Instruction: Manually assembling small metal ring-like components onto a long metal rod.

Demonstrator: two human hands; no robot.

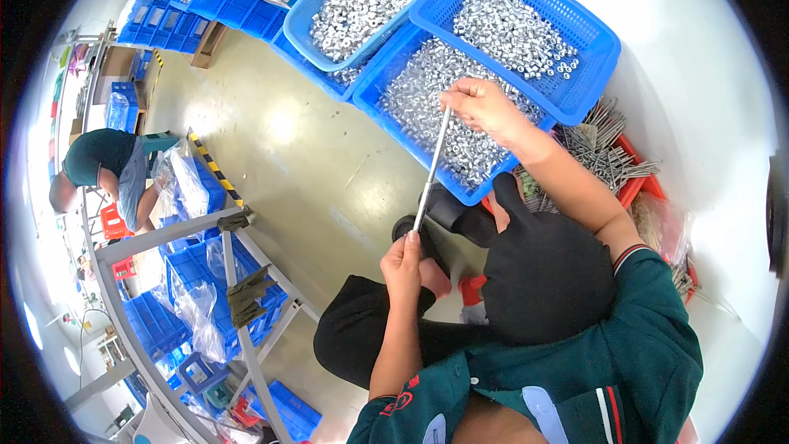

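Observation:
A slim silver metal rod (436,156) slants between my two hands. Its lower end is pinched in the fingers of my left hand (401,265), above my lap. My right hand (485,108) is closed at the upper end, over a blue basket (371,100) heaped with small silver metal pieces. Whether the right fingers also hold a small piece is hidden. A second blue basket (604,53), with short silver metal sleeves or nuts (514,29), overlaps the far right side of the first.
A light-blue basket (297,33) of metal rings stands farther left. Beside my right forearm, a red crate (631,189) holds many long metal rods (596,152). At left are a grey metal frame (177,232), blue crates (197,279) and another person (103,158) bending over.

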